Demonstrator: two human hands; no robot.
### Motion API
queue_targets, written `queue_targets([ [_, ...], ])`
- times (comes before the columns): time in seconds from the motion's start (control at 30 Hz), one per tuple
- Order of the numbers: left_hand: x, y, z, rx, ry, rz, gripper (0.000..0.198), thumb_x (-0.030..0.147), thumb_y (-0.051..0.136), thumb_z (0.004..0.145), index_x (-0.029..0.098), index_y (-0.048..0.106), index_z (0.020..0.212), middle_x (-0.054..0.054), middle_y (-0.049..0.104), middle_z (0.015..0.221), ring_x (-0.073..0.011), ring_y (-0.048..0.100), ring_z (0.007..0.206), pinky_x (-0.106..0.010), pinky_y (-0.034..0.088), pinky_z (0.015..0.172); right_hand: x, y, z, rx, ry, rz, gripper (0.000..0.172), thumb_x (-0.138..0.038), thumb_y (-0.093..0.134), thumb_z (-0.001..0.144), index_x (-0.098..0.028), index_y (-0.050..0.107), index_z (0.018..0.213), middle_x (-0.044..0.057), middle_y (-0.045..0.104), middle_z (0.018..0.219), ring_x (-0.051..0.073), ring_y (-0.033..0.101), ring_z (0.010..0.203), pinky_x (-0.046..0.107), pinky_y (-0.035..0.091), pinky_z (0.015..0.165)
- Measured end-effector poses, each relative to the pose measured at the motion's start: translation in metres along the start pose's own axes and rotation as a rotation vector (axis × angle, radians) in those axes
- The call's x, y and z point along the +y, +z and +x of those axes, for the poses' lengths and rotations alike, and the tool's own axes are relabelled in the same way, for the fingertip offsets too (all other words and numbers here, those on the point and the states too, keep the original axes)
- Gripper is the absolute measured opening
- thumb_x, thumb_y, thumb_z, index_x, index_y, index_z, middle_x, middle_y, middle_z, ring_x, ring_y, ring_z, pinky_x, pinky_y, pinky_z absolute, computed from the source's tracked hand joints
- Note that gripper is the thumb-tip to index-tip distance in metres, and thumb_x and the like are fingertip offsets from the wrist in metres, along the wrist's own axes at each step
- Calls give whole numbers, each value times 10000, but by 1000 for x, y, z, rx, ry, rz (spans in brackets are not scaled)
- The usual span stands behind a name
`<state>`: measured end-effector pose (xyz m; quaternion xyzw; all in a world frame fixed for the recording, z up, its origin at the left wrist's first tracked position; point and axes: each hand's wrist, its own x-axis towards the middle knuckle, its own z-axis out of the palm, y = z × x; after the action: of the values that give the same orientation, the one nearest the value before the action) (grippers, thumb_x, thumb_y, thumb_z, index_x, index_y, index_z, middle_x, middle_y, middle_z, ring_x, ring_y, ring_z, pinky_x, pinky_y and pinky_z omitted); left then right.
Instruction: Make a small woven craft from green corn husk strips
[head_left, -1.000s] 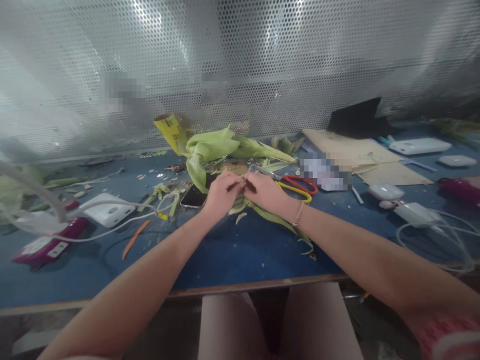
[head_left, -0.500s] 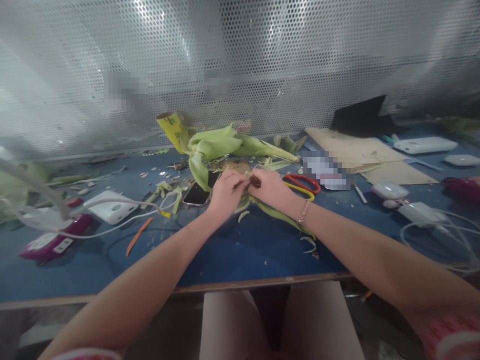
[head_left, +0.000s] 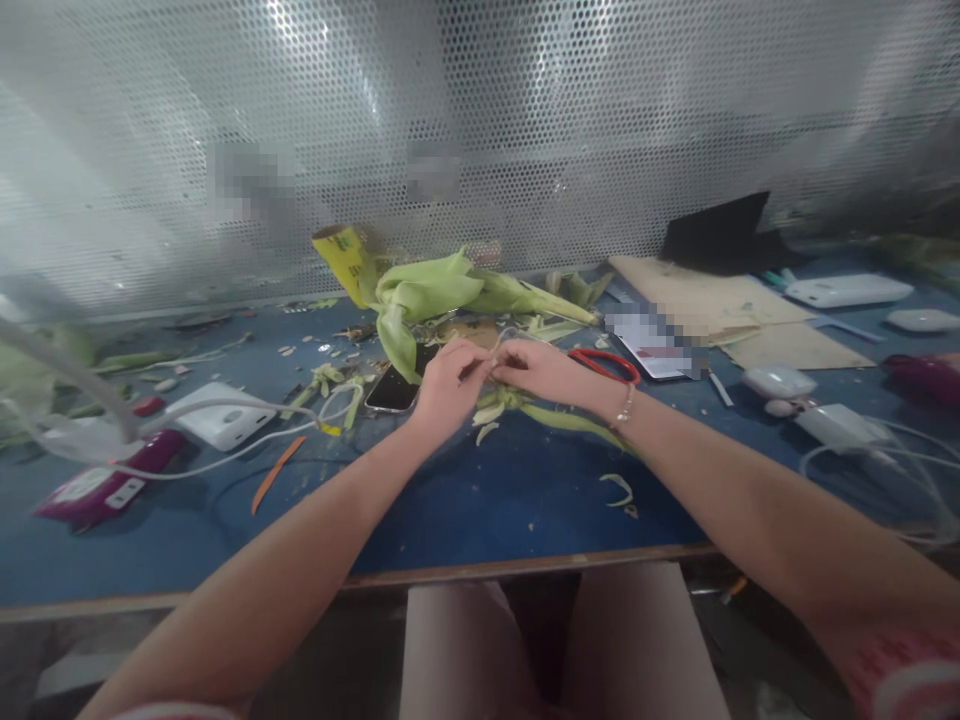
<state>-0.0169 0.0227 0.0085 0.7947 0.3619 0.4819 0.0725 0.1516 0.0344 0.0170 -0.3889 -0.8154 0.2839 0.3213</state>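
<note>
Over the middle of the table, my left hand (head_left: pixel 454 385) and my right hand (head_left: pixel 544 372) meet fingertip to fingertip. Both are closed in a pinch. Whatever they hold is tiny and mostly hidden by the fingers; a thin pale strand shows just above them. Right below lie pale green husk pieces (head_left: pixel 499 402) and a longer green leaf strip (head_left: pixel 577 420) that runs under my right wrist. Behind the hands rests a leafy green corn husk bundle (head_left: pixel 431 285). A dark phone (head_left: pixel 394 388) lies by my left hand, and a red loop handle (head_left: pixel 609 362) by my right.
On the left are a white charger (head_left: pixel 221 415), a purple power strip (head_left: pixel 154 455), cables and an orange strip (head_left: pixel 277 475). Brown cardboard (head_left: pixel 705 295), a blurred-out phone or card (head_left: pixel 656 345) and white adapters (head_left: pixel 836 425) are on the right. A perforated metal panel (head_left: pixel 495 120) stands behind.
My right hand has turned and its wrist has shifted slightly right and down, so the yellow loop is now covered. More pale husk shows beneath the fingers. My left hand has barely moved.
</note>
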Motion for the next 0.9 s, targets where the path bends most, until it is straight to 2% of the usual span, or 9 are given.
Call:
queue_targets([
  [0.13, -2, 0, 1, -7, -7, -39, 112, 131, 573, 786, 179, 615, 694, -8, 587, 689, -122, 527, 676, -248, 420, 622, 3, -1, -1, -73, 28, 212, 175, -326, 601, 772, -153, 577, 787, -11, 551, 715, 94, 469, 633, 238, 371, 604],
  [0.3, -2, -2, 2, -3, -18, -36, 128, 129, 555, 792, 183, 611, 690, -9, 588, 680, -127, 529, 680, -254, 420, 629, 10, -9, 1, -146, 167, 517, 137, -281, 620, 713, -168, 640, 787, -10, 578, 687, 71, 415, 527, 213, 300, 466],
  [0.47, -2, -3, 3, 0, -15, -23, 131, 137, 558, 792, 186, 600, 678, -6, 583, 662, -130, 526, 677, -261, 424, 637, 14, -14, 4, -132, 214, 592, 101, -186, 595, 676, -174, 678, 731, -2, 628, 708, 65, 439, 512, 196, 282, 421],
  [0.63, -3, -2, 2, 5, 16, -14, 134, 113, 558, 789, 183, 599, 682, -6, 583, 668, -123, 527, 669, -251, 419, 612, 8, -8, -1, -196, 216, 713, 86, -160, 610, 681, -145, 649, 755, -37, 572, 616, 17, 320, 408, 191, 207, 383],
  [0.77, -2, -2, 1, 0, 16, -13, 134, 109, 558, 790, 183, 600, 686, -1, 577, 670, -116, 520, 649, -244, 413, 589, 5, -8, -3, -205, 204, 685, 84, -192, 628, 718, -129, 644, 771, -44, 532, 574, 18, 321, 412, 186, 204, 379],
  [0.9, -2, -1, 1, -6, -4, -13, 136, 116, 557, 794, 182, 597, 682, 1, 567, 665, -116, 515, 653, -245, 417, 602, 7, -7, -1, -190, 217, 676, 60, -151, 604, 718, -131, 631, 767, -46, 522, 561, 20, 333, 409, 174, 203, 369],
])
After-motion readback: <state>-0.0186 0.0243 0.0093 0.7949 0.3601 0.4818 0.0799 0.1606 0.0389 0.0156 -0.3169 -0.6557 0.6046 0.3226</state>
